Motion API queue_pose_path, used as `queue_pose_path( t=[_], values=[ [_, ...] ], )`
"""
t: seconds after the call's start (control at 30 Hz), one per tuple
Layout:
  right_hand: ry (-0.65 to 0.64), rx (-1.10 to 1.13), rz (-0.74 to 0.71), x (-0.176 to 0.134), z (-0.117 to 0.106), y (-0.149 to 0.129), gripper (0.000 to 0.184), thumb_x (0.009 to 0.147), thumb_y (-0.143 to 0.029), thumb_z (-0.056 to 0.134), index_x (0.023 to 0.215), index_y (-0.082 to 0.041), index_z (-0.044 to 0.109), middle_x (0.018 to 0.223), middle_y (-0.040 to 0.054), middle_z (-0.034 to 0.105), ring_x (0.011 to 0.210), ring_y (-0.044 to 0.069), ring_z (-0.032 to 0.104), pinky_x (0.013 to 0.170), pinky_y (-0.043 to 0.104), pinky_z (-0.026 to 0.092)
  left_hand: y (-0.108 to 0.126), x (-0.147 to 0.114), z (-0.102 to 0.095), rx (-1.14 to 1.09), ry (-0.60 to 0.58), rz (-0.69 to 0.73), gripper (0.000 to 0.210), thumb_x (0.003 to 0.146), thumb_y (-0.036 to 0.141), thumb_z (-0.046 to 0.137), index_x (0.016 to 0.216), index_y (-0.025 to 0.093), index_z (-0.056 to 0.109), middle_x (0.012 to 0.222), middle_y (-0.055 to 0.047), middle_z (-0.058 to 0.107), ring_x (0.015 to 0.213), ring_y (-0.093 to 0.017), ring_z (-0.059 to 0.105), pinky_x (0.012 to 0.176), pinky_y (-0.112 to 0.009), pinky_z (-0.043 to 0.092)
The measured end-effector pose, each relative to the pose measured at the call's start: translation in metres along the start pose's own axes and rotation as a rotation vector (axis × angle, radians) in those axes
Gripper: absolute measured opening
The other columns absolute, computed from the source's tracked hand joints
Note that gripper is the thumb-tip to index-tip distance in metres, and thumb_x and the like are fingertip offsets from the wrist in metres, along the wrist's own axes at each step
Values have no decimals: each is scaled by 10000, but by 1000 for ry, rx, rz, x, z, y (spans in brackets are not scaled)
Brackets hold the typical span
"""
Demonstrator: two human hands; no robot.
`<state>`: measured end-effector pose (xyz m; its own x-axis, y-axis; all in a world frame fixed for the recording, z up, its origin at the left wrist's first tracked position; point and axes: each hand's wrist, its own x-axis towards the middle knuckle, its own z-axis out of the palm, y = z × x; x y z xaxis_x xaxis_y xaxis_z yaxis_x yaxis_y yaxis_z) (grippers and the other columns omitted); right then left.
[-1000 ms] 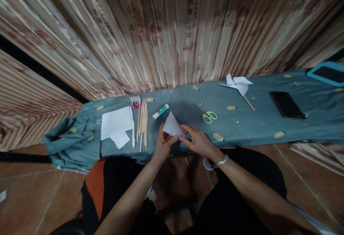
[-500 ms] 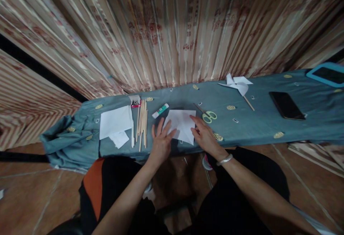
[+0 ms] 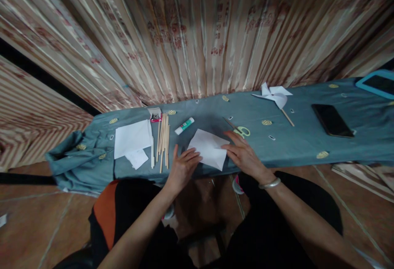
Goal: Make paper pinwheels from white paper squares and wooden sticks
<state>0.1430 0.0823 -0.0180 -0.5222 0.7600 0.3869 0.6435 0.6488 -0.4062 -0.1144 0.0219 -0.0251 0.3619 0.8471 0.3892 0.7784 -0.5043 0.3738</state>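
Note:
A white square sheet of paper (image 3: 209, 148) lies turned at an angle on the cloth in front of me, with crease lines across it. My left hand (image 3: 184, 169) rests on its left edge, fingers stretched over the paper and thumb held apart. At the right corner, the fingertips of my right hand (image 3: 244, 156) pinch the paper's edge; a bracelet circles that wrist. Just beyond the right fingers are green-handled scissors (image 3: 241, 131), partly covered by the hand. A glue stick (image 3: 184, 126) lies behind the paper.
Left of the paper lie several wooden sticks (image 3: 163, 142), a white pen (image 3: 152, 152), a stack of paper (image 3: 132, 137) and a small box of metal pieces (image 3: 155, 115). To the right are a paper pinwheel (image 3: 273, 96), a black phone (image 3: 332, 120) and a blue-framed tablet (image 3: 377, 83).
The paper has turned clockwise. My right hand has shifted right to its corner, and my left fingers have drawn closer together on the left edge.

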Motion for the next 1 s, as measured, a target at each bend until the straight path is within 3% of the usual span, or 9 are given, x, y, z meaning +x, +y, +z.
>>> queue_pose_path(
  t=[0.17,0.37,0.57,0.67,0.77,0.87,1.0],
  values=[
    [-104,63,-8,-17,-4,-1,293,937,-190,442,1044,-237,711,1317,89,616,1244,258,551,1037,500,472,6,-26,-19,-10,10,-14,247,945,195,512,1109,261,685,1025,-34,755,1102,-222,640,1143,-595,245],
    [-70,-103,-73,-19,-1,-9,294,943,-164,435,1120,-184,668,1297,131,626,1219,286,556,1015,501,471,18,-25,-15,89,-74,54,419,899,137,543,1310,214,557,1335,-105,611,1321,-271,472,1142,-589,236],
    [-109,-153,-150,-10,0,-21,423,943,-112,409,1334,-214,535,1462,136,486,1395,273,380,1087,515,369,6,-12,4,59,-21,30,208,920,173,553,1023,266,709,1170,-36,712,1239,-253,548,1134,-597,224],
    [-137,-134,-185,-9,1,-23,399,926,-71,420,1236,-238,607,1461,99,500,1428,271,328,1122,554,285,4,-13,-1,23,-34,25,204,933,191,540,1019,268,709,1145,-29,725,1260,-258,537,1145,-615,169],
    [-174,15,-115,-13,2,-17,286,932,-132,472,1078,-250,687,1357,76,603,1344,266,453,1090,538,340,6,-18,-11,-35,-24,16,218,952,197,506,1050,245,695,1093,-45,740,1224,-251,567,1140,-617,176],
    [-189,237,14,-16,2,-10,207,936,-252,520,991,-242,720,1202,76,691,1166,240,600,993,440,467,7,-21,-14,-104,21,-27,200,955,212,507,1024,212,695,991,-60,752,1042,-223,652,1065,-551,344],
    [-124,398,228,-14,2,-9,214,901,-356,566,958,-221,722,972,62,741,914,219,680,845,360,538,1,-15,-7,-171,72,-152,180,935,239,541,981,182,706,887,-71,733,867,-207,664,825,-395,525]
  ],
)
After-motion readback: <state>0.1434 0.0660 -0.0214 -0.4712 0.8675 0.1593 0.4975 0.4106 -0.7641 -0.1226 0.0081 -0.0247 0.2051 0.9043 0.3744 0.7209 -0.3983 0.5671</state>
